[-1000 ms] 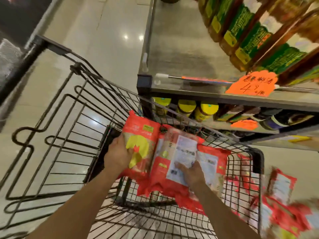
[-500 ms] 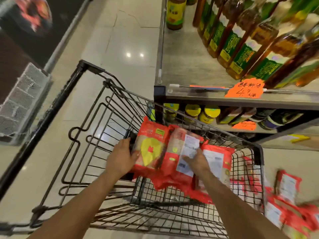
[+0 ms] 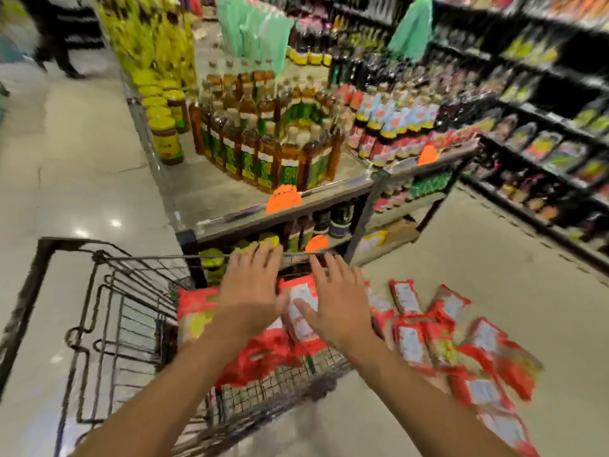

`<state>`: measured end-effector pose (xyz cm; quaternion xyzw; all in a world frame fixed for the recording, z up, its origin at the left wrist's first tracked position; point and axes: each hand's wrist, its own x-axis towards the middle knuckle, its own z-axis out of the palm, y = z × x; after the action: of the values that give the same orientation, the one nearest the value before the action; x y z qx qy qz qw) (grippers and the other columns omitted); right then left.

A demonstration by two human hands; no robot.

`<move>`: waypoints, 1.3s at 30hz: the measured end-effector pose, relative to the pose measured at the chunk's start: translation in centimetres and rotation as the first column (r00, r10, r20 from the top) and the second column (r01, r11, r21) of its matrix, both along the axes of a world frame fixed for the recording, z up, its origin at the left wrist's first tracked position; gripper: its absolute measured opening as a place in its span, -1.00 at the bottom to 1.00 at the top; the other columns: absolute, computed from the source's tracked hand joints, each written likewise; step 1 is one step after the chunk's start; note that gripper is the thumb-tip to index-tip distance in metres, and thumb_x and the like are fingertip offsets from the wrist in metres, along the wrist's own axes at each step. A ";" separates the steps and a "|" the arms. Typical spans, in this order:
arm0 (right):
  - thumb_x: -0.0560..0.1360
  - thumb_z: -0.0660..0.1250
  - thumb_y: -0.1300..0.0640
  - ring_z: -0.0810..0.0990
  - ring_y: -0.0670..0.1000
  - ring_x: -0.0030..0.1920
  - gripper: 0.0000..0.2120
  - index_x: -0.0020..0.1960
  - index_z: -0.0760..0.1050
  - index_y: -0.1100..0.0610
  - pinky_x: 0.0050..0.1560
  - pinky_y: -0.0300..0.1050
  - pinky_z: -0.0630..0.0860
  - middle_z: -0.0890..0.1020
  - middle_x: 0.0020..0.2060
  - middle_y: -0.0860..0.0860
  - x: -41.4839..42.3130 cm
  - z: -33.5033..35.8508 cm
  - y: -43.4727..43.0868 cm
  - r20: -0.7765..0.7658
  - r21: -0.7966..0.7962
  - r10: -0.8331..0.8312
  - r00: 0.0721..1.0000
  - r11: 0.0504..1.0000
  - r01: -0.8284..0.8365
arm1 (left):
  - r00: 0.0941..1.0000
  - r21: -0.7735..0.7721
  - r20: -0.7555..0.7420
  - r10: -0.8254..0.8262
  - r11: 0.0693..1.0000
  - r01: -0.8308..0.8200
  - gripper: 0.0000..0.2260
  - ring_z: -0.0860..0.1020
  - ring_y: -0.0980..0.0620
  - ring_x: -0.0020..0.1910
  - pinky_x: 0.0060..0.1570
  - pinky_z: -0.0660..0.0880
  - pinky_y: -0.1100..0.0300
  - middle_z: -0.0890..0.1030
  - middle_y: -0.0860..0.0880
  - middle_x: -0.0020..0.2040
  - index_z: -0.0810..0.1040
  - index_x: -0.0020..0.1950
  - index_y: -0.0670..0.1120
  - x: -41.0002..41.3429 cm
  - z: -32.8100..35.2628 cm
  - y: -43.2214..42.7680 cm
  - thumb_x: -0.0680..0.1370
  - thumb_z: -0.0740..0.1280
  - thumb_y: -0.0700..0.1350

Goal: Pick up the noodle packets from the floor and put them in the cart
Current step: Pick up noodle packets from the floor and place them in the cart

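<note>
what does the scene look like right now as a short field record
cart: holds several red packets
left hand: open, fingers straight, over the cart
right hand: open, fingers straight, over the cart
floor packets: heap right of the cart, not yet picked up
shelf: bottles on top, just beyond the cart

1. Cart (image 3: 95, 260): a black wire shopping cart standing upright on the floor (image 3: 478, 258), its basket open at the top.
2. Packets in the cart (image 3: 194, 311): several red noodle packets with yellow and white label panels, heaped at the basket's right end, blurred.
3. Packets on the floor (image 3: 441, 338): a loose pile of matching red packets, overlapping, just right of the cart.
</note>
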<state>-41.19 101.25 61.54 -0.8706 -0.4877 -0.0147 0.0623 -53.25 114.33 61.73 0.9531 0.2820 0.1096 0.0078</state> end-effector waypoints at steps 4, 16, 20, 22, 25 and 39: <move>0.46 0.21 -0.36 0.46 0.24 0.46 -0.20 0.55 0.37 0.09 0.39 0.31 0.40 0.49 0.46 0.21 2.4 2.8 -9.0 0.075 0.065 -0.247 0.966 0.968 0.242 | 0.976 0.127 0.056 -0.209 0.971 0.201 -0.29 0.39 -0.23 0.46 0.46 0.29 -0.23 0.41 -0.17 0.51 0.37 0.52 -0.11 4.8 3.8 -7.2 0.48 0.34 0.24; 0.44 0.13 -0.34 0.57 0.28 0.33 -0.23 0.46 0.48 0.13 0.27 0.28 0.52 0.58 0.35 0.21 3.2 2.5 -51.0 0.066 0.146 -0.781 0.621 0.624 0.768 | 0.697 0.084 0.046 -0.715 0.698 0.711 -0.35 0.50 -0.30 0.33 0.34 0.40 -0.26 0.51 -0.24 0.39 0.47 0.43 -0.16 15.9 4.8 -42.9 0.43 0.22 0.17; 0.48 0.05 -0.37 0.52 0.27 0.41 -0.22 0.51 0.44 0.10 0.35 0.30 0.44 0.53 0.42 0.21 1.5 1.3 -62.4 0.030 0.121 -0.853 0.521 0.521 0.845 | 0.630 0.114 0.014 -0.776 0.627 0.770 -0.35 0.47 -0.30 0.36 0.37 0.35 -0.27 0.49 -0.23 0.43 0.45 0.45 -0.16 17.2 3.9 -53.8 0.46 0.20 0.19; 0.50 0.02 -0.38 0.40 0.26 0.50 -0.20 0.57 0.33 0.08 0.44 0.29 0.33 0.43 0.51 0.20 1.1 0.8 -66.2 -0.005 0.099 -0.877 0.481 0.478 0.873 | 0.616 0.117 -0.009 -0.788 0.611 0.783 -0.33 0.41 -0.27 0.42 0.42 0.29 -0.27 0.44 -0.19 0.48 0.39 0.51 -0.12 17.5 3.5 -58.0 0.48 0.25 0.20; 0.50 -0.07 -0.40 0.28 0.24 0.57 -0.16 0.62 0.22 0.05 0.51 0.27 0.23 0.33 0.57 0.19 0.9 0.1 -69.2 -0.055 0.115 -0.888 0.456 0.448 0.887 | 0.597 0.138 -0.039 -0.801 0.587 0.798 -0.30 0.38 -0.26 0.46 0.45 0.27 -0.26 0.41 -0.18 0.50 0.31 0.56 -0.10 17.7 3.2 -62.2 0.51 0.27 0.23; 0.46 -0.25 -0.41 -0.02 0.14 0.65 -0.13 0.68 -0.08 -0.01 0.60 0.19 -0.02 0.05 0.66 0.11 13.0 -3.8 -67.5 -0.199 -0.013 -0.859 0.472 0.484 0.875 | 0.549 0.053 -0.124 -0.827 0.547 0.836 -0.28 0.32 -0.28 0.52 0.48 0.22 -0.28 0.37 -0.20 0.54 0.25 0.59 -0.12 29.9 -1.5 -62.9 0.60 -0.09 0.31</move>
<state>-28.24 33.72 57.73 -0.9912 0.0287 0.0119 0.1287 -23.35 51.45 60.27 0.9757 -0.2086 0.0674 -0.0033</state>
